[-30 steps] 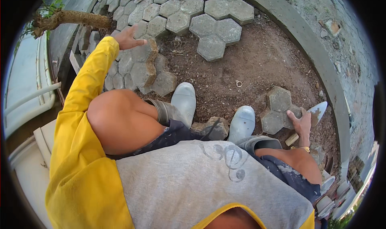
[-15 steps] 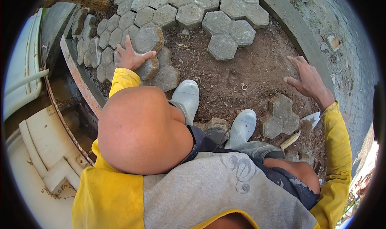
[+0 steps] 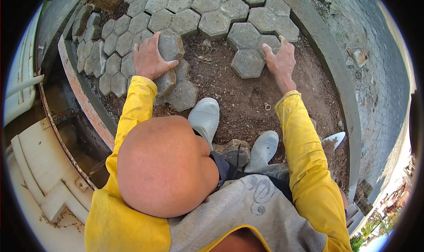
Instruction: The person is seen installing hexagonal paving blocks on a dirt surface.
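My left hand [image 3: 151,61], fingers spread, rests against a raised grey concrete paver [image 3: 171,48] that sits on top of other pavers. Its thumb points right along that block's edge. Over on the right, my right hand [image 3: 282,64] has thumb and fingers apart at the right lobe of a three-hexagon paver [image 3: 247,63]. The thumb tip overlaps that lobe; whether it presses on it I cannot tell. This paver lies on bare soil at the border of the laid pavers [image 3: 215,24]. Neither hand grips anything.
Reddish soil [image 3: 238,99] lies between my hands and my pale boots [image 3: 205,117]. A concrete curb [image 3: 338,84] bounds the right side. A trowel blade [image 3: 333,140] shows beyond my right forearm. Another paver [image 3: 236,152] sits between my boots. Left is a low wall edge [image 3: 84,93].
My right hand has swung left and forward from beside the curb to the three-hexagon paver. My left hand has shifted slightly right on the raised paver. My view has moved a little.
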